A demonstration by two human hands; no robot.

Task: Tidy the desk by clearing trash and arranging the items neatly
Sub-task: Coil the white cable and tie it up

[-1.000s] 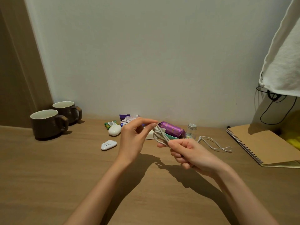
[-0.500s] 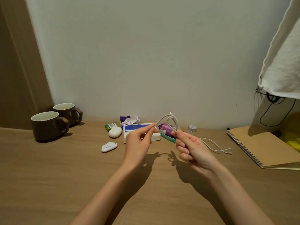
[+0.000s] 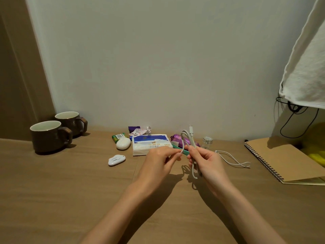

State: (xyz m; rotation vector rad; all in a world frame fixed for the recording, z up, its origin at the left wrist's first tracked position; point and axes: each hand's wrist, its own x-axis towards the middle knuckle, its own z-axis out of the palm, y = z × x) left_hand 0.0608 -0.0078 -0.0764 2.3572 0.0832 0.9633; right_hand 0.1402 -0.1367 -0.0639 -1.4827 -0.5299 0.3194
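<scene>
Cable [image 3: 192, 138], white and bunched into loops, is held above the table [image 3: 70, 191] between both hands, plug end pointing up. The right hand [image 3: 208, 162] has its fingers curled round the gathered strands; the left hand [image 3: 158, 161] pinches one loop beside it. The loose end trails on the table towards a notebook [image 3: 284, 161]. Just behind the hands lie a tissue pack [image 3: 149, 143], a purple wrapper [image 3: 176, 138] and a small jar [image 3: 207, 142]. Two mugs [image 3: 48, 136] stand far left by the wall.
</scene>
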